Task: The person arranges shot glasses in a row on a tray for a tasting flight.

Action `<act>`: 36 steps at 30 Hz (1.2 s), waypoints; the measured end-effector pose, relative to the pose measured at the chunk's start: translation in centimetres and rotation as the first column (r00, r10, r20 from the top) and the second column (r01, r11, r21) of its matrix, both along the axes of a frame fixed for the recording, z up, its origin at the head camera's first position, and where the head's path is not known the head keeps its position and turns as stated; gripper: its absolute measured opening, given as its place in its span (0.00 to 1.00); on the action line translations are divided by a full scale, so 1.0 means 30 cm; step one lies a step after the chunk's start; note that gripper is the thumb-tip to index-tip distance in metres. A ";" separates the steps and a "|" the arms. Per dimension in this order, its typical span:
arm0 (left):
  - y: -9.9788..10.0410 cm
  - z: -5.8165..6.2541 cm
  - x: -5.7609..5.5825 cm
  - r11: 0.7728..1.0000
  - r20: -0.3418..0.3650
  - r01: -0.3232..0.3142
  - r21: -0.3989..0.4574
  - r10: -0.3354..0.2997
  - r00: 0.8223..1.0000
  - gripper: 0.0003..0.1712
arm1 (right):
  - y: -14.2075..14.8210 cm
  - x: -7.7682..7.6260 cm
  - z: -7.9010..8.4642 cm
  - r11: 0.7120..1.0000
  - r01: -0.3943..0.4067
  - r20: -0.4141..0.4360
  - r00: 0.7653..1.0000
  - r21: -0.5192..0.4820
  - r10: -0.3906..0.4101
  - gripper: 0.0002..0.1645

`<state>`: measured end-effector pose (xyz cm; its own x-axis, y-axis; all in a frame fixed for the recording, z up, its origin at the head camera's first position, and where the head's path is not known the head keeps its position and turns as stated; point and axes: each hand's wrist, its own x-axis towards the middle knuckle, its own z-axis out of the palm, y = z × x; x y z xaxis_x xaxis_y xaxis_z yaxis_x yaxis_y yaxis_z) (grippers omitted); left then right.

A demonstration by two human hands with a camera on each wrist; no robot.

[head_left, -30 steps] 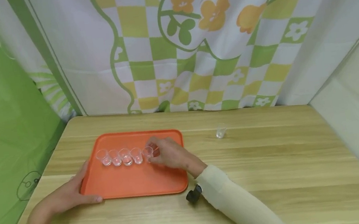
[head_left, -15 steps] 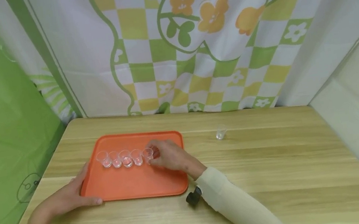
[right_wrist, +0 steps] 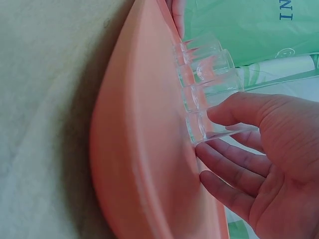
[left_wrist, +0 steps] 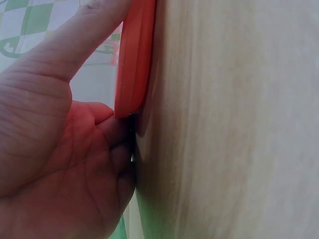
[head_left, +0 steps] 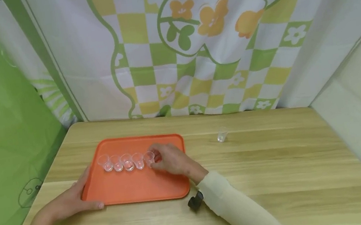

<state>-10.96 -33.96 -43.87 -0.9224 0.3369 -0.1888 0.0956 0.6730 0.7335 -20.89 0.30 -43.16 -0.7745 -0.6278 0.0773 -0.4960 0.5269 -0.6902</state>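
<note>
On the orange tray (head_left: 136,191) several small clear shot glasses (head_left: 128,162) stand upright in a row. My right hand (head_left: 172,159) pinches the shot glass (head_left: 149,157) at the right end of this row between thumb and fingers. In the right wrist view, that shot glass (right_wrist: 197,127) has its base on the tray, close beside its neighbour. My left hand (head_left: 69,201) holds the tray's near left corner, thumb along the front edge and fingers at the left side. Part of those fingers is hidden in the left wrist view, where the tray (left_wrist: 133,64) shows edge-on.
Another clear shot glass (head_left: 222,134) stands apart on the wooden table (head_left: 278,168), right of the tray near the back. A patterned curtain (head_left: 199,48) hangs behind the table, with a green cloth (head_left: 3,133) on the left.
The whole scene sits slightly lower in the head view. Both hands keep their places on the tray and the end shot glass; the glass moves hardly at all.
</note>
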 end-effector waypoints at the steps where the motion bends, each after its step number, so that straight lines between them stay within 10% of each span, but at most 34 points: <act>1: 0.000 -0.001 0.001 1.000 0.001 -0.001 0.000 0.001 1.000 0.75 | 0.000 0.001 -0.002 1.000 0.001 0.000 1.000 -0.002 -0.001 0.16; 26: -0.005 -0.014 0.004 1.000 -0.003 -0.005 -0.009 0.005 1.000 0.74 | 0.151 -0.005 0.064 0.999 0.029 0.031 0.999 0.013 -0.030 0.31; 36: -0.004 -0.010 0.002 1.000 -0.011 0.002 0.001 -0.002 1.000 0.75 | 0.258 -0.004 0.087 0.995 0.100 -0.100 0.990 0.017 -0.098 0.28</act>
<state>-10.90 -34.08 -44.18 -0.9238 0.3390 -0.1781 0.1054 0.6722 0.7328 -21.00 8.04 -40.55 -0.8222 -0.5506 0.1440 -0.5060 0.5914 -0.6278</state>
